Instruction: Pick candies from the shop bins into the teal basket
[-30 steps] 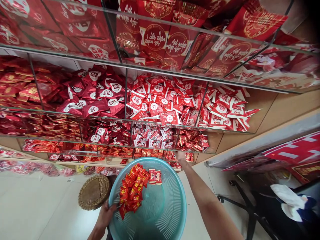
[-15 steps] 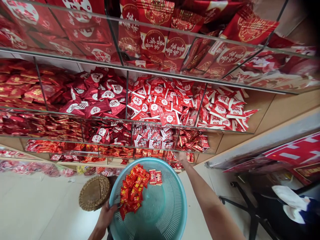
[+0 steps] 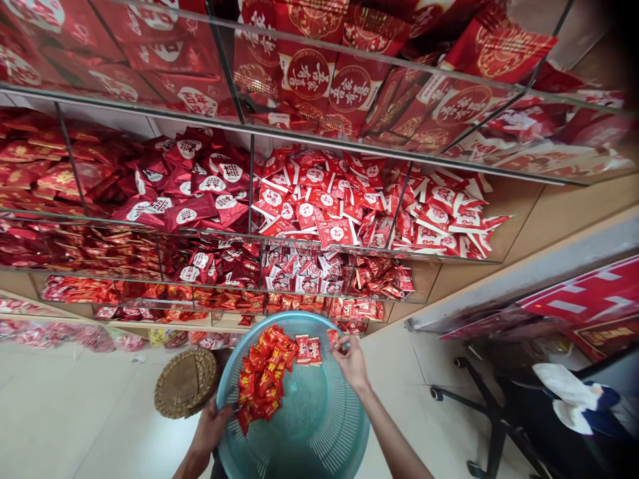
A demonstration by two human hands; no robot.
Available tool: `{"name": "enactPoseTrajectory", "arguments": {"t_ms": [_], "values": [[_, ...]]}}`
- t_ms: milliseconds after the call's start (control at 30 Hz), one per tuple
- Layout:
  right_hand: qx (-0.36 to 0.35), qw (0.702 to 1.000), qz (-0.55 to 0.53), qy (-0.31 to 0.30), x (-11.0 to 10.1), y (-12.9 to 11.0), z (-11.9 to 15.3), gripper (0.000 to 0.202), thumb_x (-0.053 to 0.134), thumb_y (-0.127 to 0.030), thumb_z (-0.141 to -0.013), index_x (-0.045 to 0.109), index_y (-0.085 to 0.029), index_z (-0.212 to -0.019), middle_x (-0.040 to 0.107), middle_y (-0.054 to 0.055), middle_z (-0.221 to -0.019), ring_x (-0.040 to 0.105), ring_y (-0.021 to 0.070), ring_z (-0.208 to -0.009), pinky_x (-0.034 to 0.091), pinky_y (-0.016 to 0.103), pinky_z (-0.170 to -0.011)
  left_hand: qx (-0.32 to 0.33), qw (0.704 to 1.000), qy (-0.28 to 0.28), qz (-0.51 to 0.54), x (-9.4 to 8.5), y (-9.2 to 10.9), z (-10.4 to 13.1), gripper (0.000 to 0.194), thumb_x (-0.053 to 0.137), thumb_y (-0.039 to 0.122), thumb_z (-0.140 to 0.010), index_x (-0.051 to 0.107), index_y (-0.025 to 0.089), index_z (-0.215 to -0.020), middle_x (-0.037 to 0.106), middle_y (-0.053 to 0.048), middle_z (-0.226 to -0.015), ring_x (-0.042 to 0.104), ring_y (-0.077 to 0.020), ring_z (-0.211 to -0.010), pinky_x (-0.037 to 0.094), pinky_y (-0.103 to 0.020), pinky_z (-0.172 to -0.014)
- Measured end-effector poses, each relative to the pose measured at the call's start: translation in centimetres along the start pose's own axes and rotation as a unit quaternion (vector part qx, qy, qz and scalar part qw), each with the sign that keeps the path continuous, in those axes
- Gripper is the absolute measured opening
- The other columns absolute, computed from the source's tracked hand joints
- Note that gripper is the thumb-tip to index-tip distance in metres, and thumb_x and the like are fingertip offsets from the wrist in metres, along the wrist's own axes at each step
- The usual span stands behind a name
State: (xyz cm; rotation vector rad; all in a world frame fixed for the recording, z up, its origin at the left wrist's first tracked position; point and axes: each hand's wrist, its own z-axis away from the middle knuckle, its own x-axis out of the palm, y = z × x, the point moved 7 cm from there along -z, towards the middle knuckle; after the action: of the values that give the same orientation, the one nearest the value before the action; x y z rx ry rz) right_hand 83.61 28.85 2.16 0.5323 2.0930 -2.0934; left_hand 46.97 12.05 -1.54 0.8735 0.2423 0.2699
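A teal plastic basket (image 3: 319, 426) with slotted walls is gripped at its left rim by my left hand (image 3: 212, 426). Inside it, orange-red wrapped candies (image 3: 267, 372) form a heap on the left. Near the far wall lie a couple of red-and-cream candy packets (image 3: 308, 350) side by side. My right hand (image 3: 349, 359) is over the basket's right rim, its fingers pinched on a small red candy packet (image 3: 333, 338). Just beyond the basket, the lowest shelf bin holds similar red packets (image 3: 357, 309).
Tiered shelves with clear dividers hold dark-red packets (image 3: 219, 179), red-and-white packets (image 3: 324, 199) and larger red packages (image 3: 309, 73). A woven round stool (image 3: 184, 384) stands on the floor left of the basket. At right are a wheeled chair base (image 3: 492, 412) and a white cloth (image 3: 566, 396).
My right hand has drawn back from the low shelf bin to above the basket's right rim, now with a red packet in its fingers. My left hand keeps its hold.
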Motion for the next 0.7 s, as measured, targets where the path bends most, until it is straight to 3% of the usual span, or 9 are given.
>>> {"name": "enactPoseTrajectory", "arguments": {"t_ms": [133,233,500,700], "values": [[0.043,0.996,0.057,-0.053,6.3,0.7,1.5,0.023,0.068,-0.036,-0.067,0.048,-0.025,-0.074,0.058,-0.003,-0.069,0.058,0.0188,-0.06,0.046,0.032,-0.06,-0.001,1.0,0.007,-0.01,-0.1,-0.2,0.0,0.029,0.07,0.037,-0.055,0.066,0.018,-0.076,0.07,-0.003,-0.064,0.065,-0.0231,-0.058,0.052,-0.031,-0.052],[0.08,0.99,0.103,-0.052,8.9,1.5,0.8,0.026,0.069,-0.032,-0.063,0.045,-0.026,-0.07,0.055,-0.003,-0.066,0.057,0.0196,-0.059,0.043,0.032,-0.058,0.005,1.0,0.012,-0.012,-0.2,-0.3,-0.2,0.029,0.068,0.036,-0.054,0.066,0.018,-0.076,0.069,-0.002,-0.063,0.063,-0.0219,-0.057,0.051,-0.031,-0.052],[0.136,0.978,0.149,-0.046,10.7,3.3,-0.3,0.032,0.075,-0.028,-0.058,0.044,-0.025,-0.066,0.053,-0.002,-0.073,0.055,0.0172,-0.058,0.039,0.03,-0.056,0.01,1.0,0.025,-0.012,-0.6,-1.0,-1.0,0.026,0.068,0.037,-0.05,0.064,0.018,-0.068,0.065,-0.001,-0.058,0.06,-0.0202,-0.053,0.05,-0.031,-0.051],[0.079,0.992,0.078,-0.056,11.1,2.6,-0.1,0.029,0.07,-0.043,-0.063,0.048,-0.025,-0.069,0.056,-0.002,-0.069,0.056,0.018,-0.059,0.043,0.03,-0.057,0.014,1.0,0.016,-0.005,-0.3,-0.2,-0.5,0.022,0.068,0.034,-0.051,0.062,0.019,-0.066,0.064,0.0,-0.056,0.06,-0.0203,-0.053,0.049,-0.03,-0.051]]}}
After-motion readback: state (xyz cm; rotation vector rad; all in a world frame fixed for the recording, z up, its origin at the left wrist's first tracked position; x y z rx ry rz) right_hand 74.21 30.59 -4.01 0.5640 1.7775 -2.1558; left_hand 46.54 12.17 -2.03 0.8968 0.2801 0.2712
